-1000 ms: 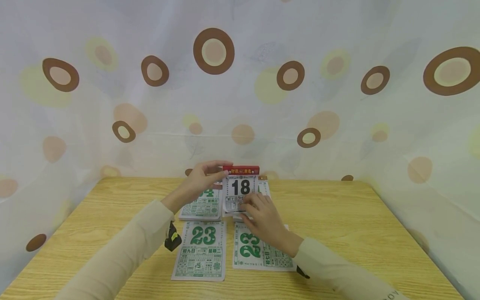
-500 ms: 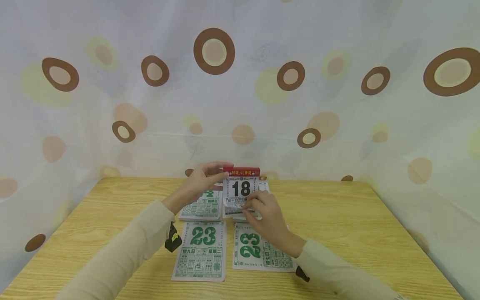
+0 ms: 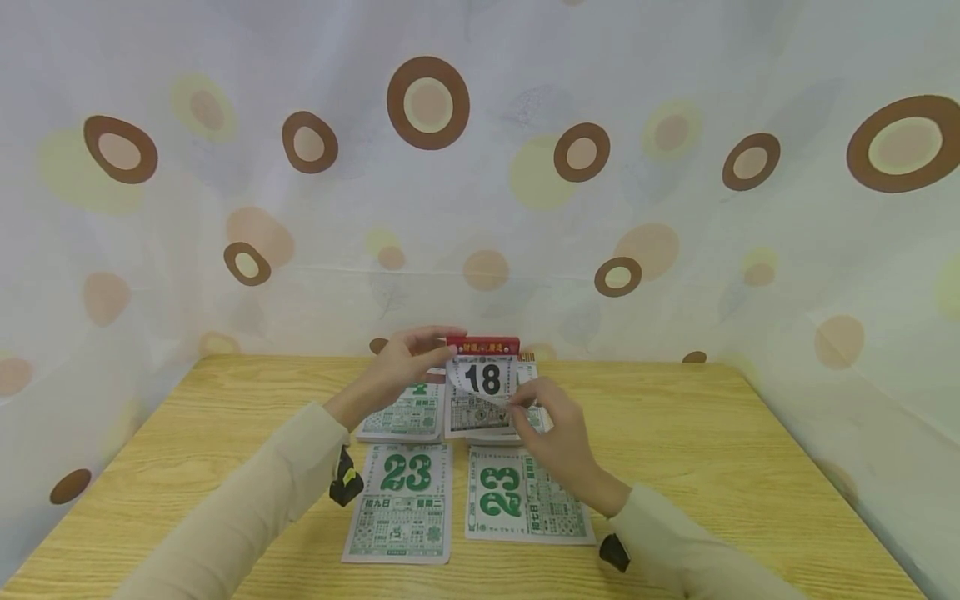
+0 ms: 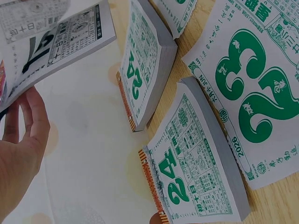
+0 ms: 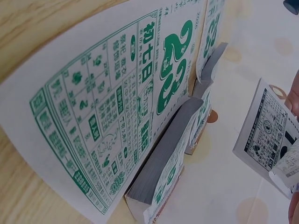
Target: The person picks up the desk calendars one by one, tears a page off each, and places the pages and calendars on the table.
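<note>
My left hand [image 3: 397, 367] grips a tear-off calendar by the left end of its red top strip [image 3: 483, 346], holding it tilted up at the back of the table. With thumb and fingers, my right hand [image 3: 562, 433] pinches the lower right corner of the top sheet [image 3: 482, 379], which bears a black 18. That sheet curls upward and bares the page below; a black 19 shows through on the calendar [image 4: 79, 37] in the left wrist view. The curled sheet [image 5: 289, 170] appears at the right edge of the right wrist view.
Two thick calendar pads with green print, the left pad [image 3: 405, 417] and the right pad [image 4: 145, 65], lie behind the held calendar. Nearer me are a green 23 sheet [image 3: 397, 508] and another turned sideways [image 3: 525, 500]. A patterned curtain [image 3: 480, 208] hangs behind the wooden table [image 3: 675, 450].
The right hand has moved to the right along the calendar's lower part and lifted the 18 sheet's bottom edge, which now curls well up. The left hand has hardly moved.
</note>
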Motion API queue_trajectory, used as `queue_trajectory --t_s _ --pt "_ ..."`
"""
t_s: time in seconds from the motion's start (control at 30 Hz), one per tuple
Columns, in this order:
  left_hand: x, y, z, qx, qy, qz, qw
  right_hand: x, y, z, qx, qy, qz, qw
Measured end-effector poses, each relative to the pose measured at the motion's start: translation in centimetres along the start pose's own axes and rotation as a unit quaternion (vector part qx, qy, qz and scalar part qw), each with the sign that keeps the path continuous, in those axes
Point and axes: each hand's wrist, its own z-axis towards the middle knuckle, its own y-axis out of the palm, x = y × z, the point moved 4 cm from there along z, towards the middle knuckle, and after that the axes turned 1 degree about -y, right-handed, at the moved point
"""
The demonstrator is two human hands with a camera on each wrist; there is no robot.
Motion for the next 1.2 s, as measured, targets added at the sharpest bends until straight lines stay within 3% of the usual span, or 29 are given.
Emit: queue_trajectory --t_s 0.17,0.47,1.2 --pt "0.0 -0.1 -0.1 -0.001 -0.001 0.007 1.0 -0.1 -0.4 0.1 0.001 0.02 -0.003 1.0" --pt "0.0 -0.1 -0.3 0.002 0.001 0.008 1.0 -2.6 -1.5 1.4 0.011 0.035 0.024 0.999" --pt "-0.2 -0.2 -0.4 -0.002 -0.002 0.002 1.0 -2.4 -1.8 1.2 0.034 0.052 0.056 0.997"
